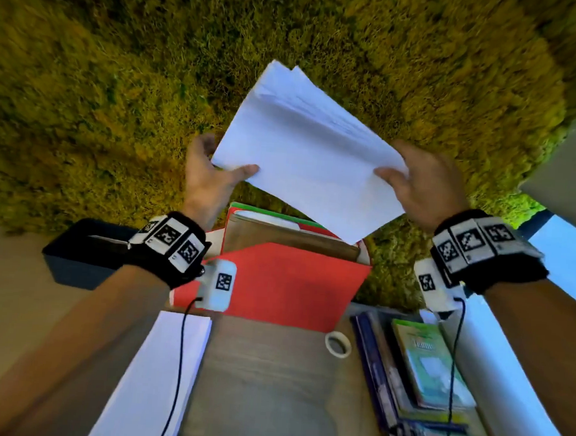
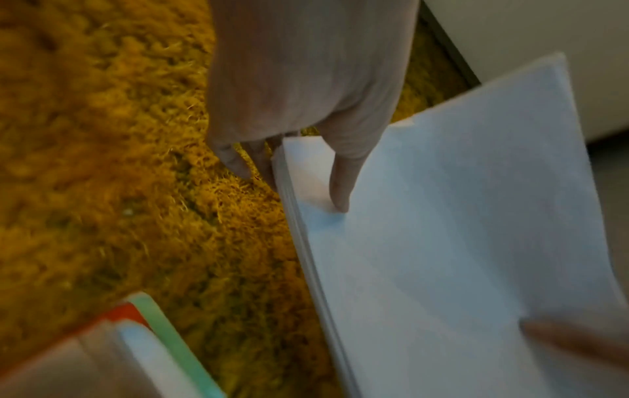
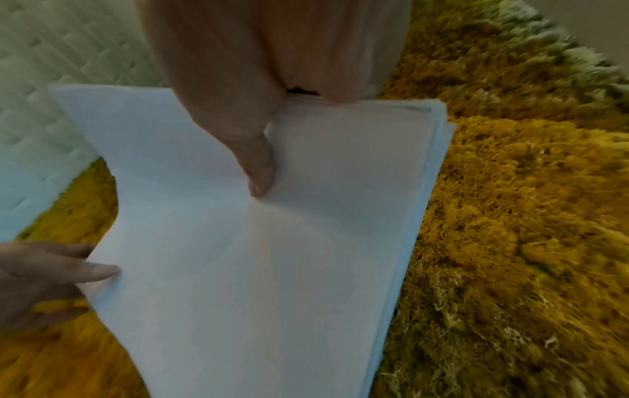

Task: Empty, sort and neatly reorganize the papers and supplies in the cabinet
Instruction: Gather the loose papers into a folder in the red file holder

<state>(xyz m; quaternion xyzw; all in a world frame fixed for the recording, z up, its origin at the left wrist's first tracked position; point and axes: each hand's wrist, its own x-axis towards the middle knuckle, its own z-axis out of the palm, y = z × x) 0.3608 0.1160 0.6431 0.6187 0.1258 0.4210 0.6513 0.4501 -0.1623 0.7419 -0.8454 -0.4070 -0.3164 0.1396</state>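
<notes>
A thick stack of white paper is held in the air above the yellow-green shag rug. My left hand pinches its left corner, thumb on top and fingers underneath. My right hand grips the right edge the same way. In the left wrist view the thumb presses the top sheet of the paper stack, whose layered edge shows. The right wrist view shows my right hand with its thumb on the paper stack, which bends a little, and my left hand at its far corner.
Below the paper lie red folders over brown and green ones. Another white paper pile lies at lower left, a tape roll in the middle, books at right. A dark box stands on the left. A pale furniture panel is at right.
</notes>
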